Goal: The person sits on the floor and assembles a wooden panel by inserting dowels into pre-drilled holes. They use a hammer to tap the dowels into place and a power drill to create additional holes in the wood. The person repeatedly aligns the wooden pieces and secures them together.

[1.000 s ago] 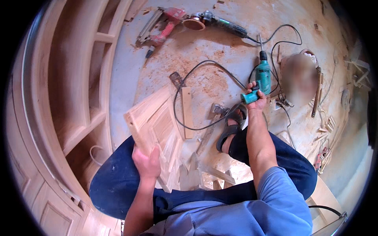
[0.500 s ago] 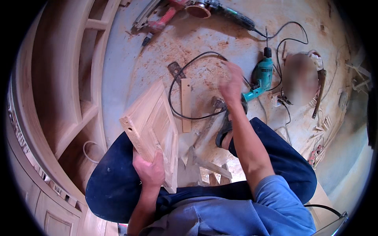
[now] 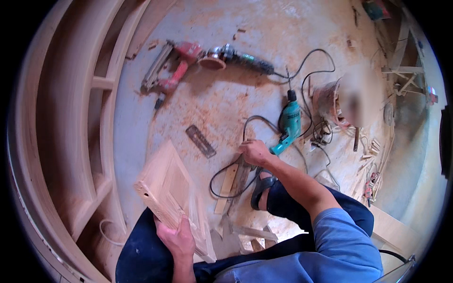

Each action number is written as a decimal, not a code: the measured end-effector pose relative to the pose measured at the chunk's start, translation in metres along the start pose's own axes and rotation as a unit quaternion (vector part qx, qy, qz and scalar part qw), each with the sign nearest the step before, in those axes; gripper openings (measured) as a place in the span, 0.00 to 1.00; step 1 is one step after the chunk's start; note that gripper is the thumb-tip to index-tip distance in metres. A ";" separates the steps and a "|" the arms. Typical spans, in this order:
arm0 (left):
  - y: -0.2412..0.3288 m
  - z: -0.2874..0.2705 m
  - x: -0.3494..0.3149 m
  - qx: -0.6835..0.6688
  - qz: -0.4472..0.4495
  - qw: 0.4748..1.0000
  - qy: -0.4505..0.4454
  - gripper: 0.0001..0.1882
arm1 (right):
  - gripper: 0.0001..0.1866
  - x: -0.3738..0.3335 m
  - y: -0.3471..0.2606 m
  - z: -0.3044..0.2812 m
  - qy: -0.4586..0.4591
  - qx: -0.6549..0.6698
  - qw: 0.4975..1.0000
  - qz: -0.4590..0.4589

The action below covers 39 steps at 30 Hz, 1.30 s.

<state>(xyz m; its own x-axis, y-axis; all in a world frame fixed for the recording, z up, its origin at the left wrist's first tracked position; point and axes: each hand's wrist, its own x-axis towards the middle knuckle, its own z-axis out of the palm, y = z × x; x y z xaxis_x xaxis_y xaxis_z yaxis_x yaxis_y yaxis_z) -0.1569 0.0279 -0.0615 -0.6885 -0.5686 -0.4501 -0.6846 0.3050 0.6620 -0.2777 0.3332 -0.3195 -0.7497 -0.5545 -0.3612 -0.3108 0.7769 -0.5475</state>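
Observation:
My left hand (image 3: 177, 236) is wrapped round the lower edge of a pale wooden panel (image 3: 177, 188), which has a raised field and a small hole in its end. The panel is tilted above my left leg. Out in front, my right hand (image 3: 256, 153) is closed with its fingertips on a black cable (image 3: 212, 184), whose loop bends in at them. Beneath this hand lies a worn wooden piece (image 3: 241, 178), its upper end hidden. A pale wood strip (image 3: 227, 188) lies beside it. Close to my right hand rests a teal power drill (image 3: 290, 120).
A red nail gun (image 3: 179, 70) and an angle grinder (image 3: 236, 59) lie farther off on the dusty floor. A dark metal plate (image 3: 200, 140) is nearer. At right stands a reddish bucket (image 3: 326, 101); a large wooden frame (image 3: 101, 137) runs along the left.
My right hand has come down onto the cable and drawn its loop inward. The left hand still holds the panel. The view has shifted, showing more of the floor ahead.

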 end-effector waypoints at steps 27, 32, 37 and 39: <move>-0.007 -0.013 -0.007 -0.011 -0.110 0.993 -0.043 0.21 | 0.07 0.358 0.159 -0.203 0.367 -0.142 0.908 0.142; 0.006 -0.016 0.008 -0.003 -0.096 0.994 -0.046 0.22 | 0.05 0.362 0.148 -0.211 0.296 -0.167 0.931 0.134; 0.002 -0.019 0.012 0.010 -0.059 0.997 -0.046 0.23 | 0.04 0.378 0.103 -0.208 0.317 -0.104 0.940 0.071; -0.002 -0.020 0.009 0.032 -0.076 0.996 -0.043 0.24 | 0.06 0.402 0.051 -0.201 0.341 -0.061 0.938 -0.006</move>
<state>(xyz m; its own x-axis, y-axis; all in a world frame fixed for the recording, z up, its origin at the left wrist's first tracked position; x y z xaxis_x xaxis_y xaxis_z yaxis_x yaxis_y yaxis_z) -0.1572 0.0066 -0.0545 -0.5915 -0.5446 -0.5946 -0.7948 0.2695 0.5437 -0.7125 0.2094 -0.3413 -0.9321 -0.2765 0.2339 -0.3553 0.8233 -0.4427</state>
